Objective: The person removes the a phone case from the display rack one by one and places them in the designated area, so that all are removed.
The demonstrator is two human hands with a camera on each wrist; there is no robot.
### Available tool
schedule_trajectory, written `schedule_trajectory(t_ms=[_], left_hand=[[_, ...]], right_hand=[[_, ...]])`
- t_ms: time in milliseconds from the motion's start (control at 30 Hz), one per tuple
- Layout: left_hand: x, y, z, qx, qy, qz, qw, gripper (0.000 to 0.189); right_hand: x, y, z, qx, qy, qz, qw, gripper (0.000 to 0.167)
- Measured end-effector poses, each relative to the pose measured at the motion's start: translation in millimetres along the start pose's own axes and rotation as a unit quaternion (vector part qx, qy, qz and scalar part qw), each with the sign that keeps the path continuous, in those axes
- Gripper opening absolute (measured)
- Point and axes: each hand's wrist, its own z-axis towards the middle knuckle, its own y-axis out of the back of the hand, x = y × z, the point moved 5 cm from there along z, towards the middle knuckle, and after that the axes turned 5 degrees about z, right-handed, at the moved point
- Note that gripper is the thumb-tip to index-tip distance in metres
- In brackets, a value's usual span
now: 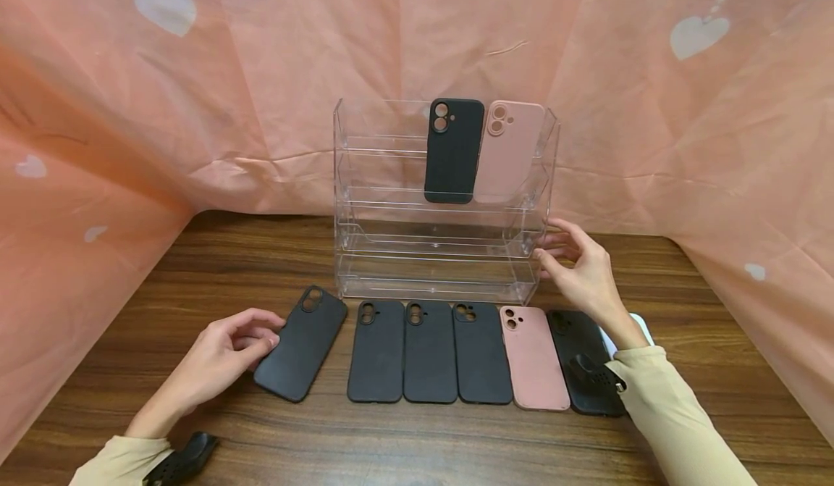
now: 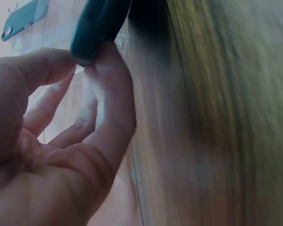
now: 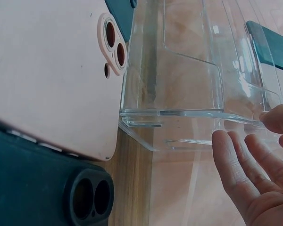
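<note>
My left hand (image 1: 224, 348) pinches the lower left edge of a black phone case (image 1: 302, 345) between thumb and fingers. That case slants at the left end of the row; its edge shows between the fingertips (image 2: 111, 59) in the left wrist view. At the right, my right hand (image 1: 583, 272) is at the side panel of a clear tiered display rack (image 1: 433, 290), fingers fairly straight and thumb near the panel's edge. Upright on an upper tier stand a black phone case (image 1: 454, 153) and a pink phone case (image 1: 511, 153), side by side.
In front of the rack, a row of phone cases lies on the wooden table (image 1: 293, 442): several black ones (image 1: 430, 352) and a pink one (image 1: 536, 359). A white item (image 1: 641, 327) is partly hidden under my right wrist. Pink cloth (image 1: 280, 73) hangs behind and beside the table.
</note>
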Motion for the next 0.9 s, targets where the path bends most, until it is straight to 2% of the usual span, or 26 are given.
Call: schedule_trajectory(t_ms=[100, 267, 500, 733, 900], left_hand=[[-2.9, -7.2, 4.9, 0.020, 0.007, 0.013, 0.9997, 0.022], [-5.1, -18.2, 11.9, 0.057, 0.041, 0.003, 0.9976, 0.025], [-9.5, -28.9, 16.2, 0.083, 0.041, 0.003, 0.9957, 0.029], [-15.4, -32.1, 24.6, 0.061, 0.032, 0.023, 0.9973, 0.037], [-16.6, -32.6, 31.0, 0.047, 0.041, 0.047, 0.9969, 0.038]], right_hand=[[0, 0, -0.2, 0.000, 0.000, 0.000, 1.0000, 0.055], [-1, 0, 0.3, 0.000, -0.006, 0.001, 1.0000, 0.054], [0, 0, -0.2, -0.002, -0.008, 0.003, 1.0000, 0.055], [1, 0, -1.1, -0.005, 0.002, 0.000, 1.0000, 0.054], [0, -1, -0.1, -0.003, 0.008, 0.000, 1.0000, 0.054]])
